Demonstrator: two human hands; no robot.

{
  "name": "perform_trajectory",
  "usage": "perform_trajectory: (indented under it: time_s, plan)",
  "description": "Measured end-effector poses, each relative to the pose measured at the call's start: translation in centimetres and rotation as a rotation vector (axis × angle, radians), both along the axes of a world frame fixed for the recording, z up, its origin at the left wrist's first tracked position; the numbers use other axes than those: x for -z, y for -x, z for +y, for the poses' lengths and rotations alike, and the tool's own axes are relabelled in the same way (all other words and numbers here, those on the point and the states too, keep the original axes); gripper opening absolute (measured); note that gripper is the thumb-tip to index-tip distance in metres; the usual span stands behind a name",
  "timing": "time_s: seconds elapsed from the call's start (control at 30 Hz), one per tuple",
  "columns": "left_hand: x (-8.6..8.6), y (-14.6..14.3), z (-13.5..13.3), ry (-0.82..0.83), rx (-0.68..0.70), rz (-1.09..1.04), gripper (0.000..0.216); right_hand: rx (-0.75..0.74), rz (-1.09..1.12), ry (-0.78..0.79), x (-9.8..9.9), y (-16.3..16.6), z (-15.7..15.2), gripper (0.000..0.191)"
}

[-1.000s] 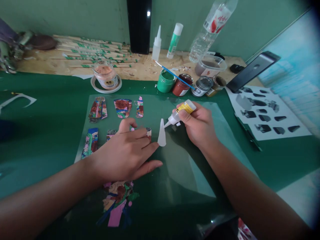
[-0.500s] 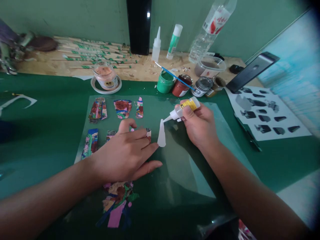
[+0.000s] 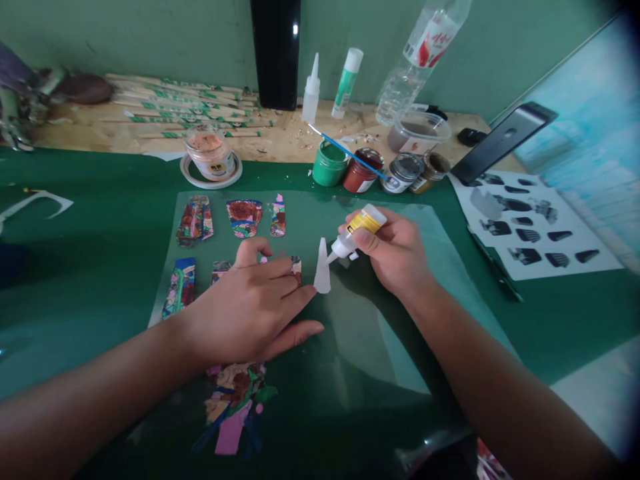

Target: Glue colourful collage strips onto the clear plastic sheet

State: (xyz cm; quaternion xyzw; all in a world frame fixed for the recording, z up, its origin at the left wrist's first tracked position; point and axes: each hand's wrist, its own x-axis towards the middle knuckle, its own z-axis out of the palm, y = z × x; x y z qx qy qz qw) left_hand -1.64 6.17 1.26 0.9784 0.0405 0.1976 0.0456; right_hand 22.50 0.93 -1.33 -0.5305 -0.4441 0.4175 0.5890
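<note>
A small white tapered paper piece (image 3: 323,272) lies on a clear plastic sheet (image 3: 415,333). My left hand (image 3: 260,300) rests palm down with fingers apart, the index fingertip touching the paper's lower left edge. Held tilted in my right hand (image 3: 397,250) is a small glue bottle (image 3: 357,230) with a yellow label, its nozzle tip at the middle of the paper's right side. Collaged pieces, such as a cup-shaped one (image 3: 245,218) and a narrow one (image 3: 279,217), lie on the sheet. Some are partly hidden under my left hand.
Paint jars, one green (image 3: 330,165), stand behind with a blue brush (image 3: 350,153) across them. A peach jar (image 3: 210,157) sits on a lid. A plastic bottle (image 3: 417,67), a glue stick (image 3: 347,83) and a phone (image 3: 505,143) are farther back. A printed sheet (image 3: 540,233) lies right.
My right hand has moved the glue bottle down and slightly left, so its nozzle has gone from the paper's top to its middle. My left hand stays in place.
</note>
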Motion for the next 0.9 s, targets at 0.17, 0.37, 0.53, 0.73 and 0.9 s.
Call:
perform_trajectory:
  time_s: [0.17,0.37,0.53,0.73,0.9]
  plan:
    - [0.0,-0.1,0.0,0.005,-0.001,0.001,0.034,-0.063,-0.008,0.014,-0.4,0.1,-0.3,0.033]
    - [0.0,0.0,0.0,0.002,-0.003,-0.004,0.034,-0.157,-0.068,0.054,-1.1,0.4,-0.6,0.030]
    - [0.0,0.1,0.0,-0.002,-0.004,-0.001,0.034,-0.117,-0.081,0.063,-1.2,0.5,-0.6,0.033]
    - [0.0,0.0,0.1,0.000,0.005,0.001,0.035,-0.152,-0.103,0.074,-1.3,0.5,-0.7,0.030]
    - [-0.1,0.0,0.0,0.003,-0.003,0.004,0.034,-0.131,-0.098,0.069,-1.3,0.6,-0.7,0.030]
